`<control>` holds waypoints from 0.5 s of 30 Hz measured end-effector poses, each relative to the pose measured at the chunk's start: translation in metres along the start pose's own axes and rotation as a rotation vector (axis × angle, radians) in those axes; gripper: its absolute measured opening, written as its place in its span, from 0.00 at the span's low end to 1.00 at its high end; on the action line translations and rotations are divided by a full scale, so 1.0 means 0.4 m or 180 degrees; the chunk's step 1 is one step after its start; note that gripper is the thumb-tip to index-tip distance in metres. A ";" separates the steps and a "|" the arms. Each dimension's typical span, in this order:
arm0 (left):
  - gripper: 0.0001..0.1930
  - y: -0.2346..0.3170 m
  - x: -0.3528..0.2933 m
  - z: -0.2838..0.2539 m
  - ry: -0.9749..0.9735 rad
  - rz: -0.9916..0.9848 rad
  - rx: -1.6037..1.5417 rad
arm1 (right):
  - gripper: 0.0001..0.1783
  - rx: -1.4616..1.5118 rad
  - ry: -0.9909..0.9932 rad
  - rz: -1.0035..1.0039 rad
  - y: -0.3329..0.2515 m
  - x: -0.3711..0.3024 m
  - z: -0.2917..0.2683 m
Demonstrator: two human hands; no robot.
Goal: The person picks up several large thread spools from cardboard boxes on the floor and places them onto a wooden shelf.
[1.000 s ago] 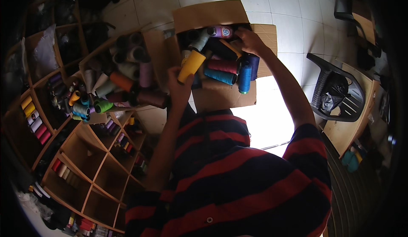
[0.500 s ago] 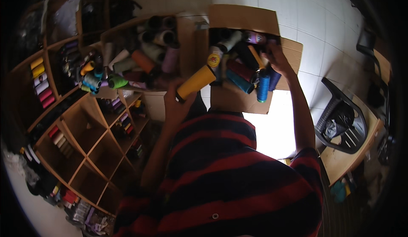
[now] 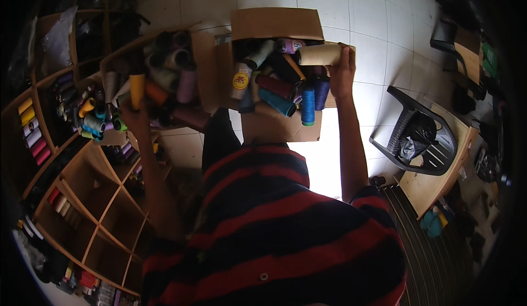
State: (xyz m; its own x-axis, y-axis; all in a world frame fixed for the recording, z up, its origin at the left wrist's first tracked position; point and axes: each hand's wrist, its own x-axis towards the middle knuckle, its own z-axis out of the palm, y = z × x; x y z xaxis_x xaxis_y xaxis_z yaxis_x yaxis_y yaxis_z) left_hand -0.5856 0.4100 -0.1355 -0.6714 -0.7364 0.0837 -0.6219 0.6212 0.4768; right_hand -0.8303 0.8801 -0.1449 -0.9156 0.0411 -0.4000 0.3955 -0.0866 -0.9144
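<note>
My left hand [image 3: 135,118] is closed round the lower end of a yellow thread spool [image 3: 136,90], held upright over the left cardboard box [image 3: 204,70]. Purple, orange, grey and dark spools fill that box. Over the right cardboard box [image 3: 277,23], my right hand [image 3: 343,74] grips the end of a beige thread spool [image 3: 320,55], which lies sideways. Beneath it are a blue spool [image 3: 308,106], a teal spool [image 3: 276,103], a dark red spool [image 3: 274,86] and a grey spool with a yellow round label [image 3: 240,81].
A wooden shelf of square compartments [image 3: 104,218] stands on the left, some holding coloured spools. On the right, a black plastic chair [image 3: 422,135] bears a dark plastic bag, beside a light wooden table [image 3: 433,182]. White tiles [image 3: 373,42] cover the floor.
My left hand has carried the yellow spool leftward over the left box and turned it upright. My right hand has lifted a beige spool from the right box. The view has shifted right.
</note>
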 end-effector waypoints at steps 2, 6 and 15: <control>0.25 0.016 0.000 0.002 0.0067 -0.0148 0.0331 | 0.27 0.1075 -0.0450 0.0362 0.023 -0.015 0.007; 0.26 0.033 0.000 0.010 0.0309 0.0012 0.0981 | 0.28 0.1862 -0.0618 0.1305 0.018 -0.084 0.065; 0.24 0.187 0.015 -0.003 0.0973 0.0442 0.0989 | 0.27 0.1034 -0.1043 0.1044 0.041 -0.198 0.165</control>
State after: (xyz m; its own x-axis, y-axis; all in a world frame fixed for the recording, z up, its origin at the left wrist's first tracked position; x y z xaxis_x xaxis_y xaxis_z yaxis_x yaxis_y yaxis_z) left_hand -0.6356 0.4518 -0.0982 -0.6362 -0.6567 0.4049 -0.6571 0.7362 0.1617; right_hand -0.7561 0.8097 -0.1242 -0.7436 -0.3462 -0.5720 0.6680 -0.3467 -0.6585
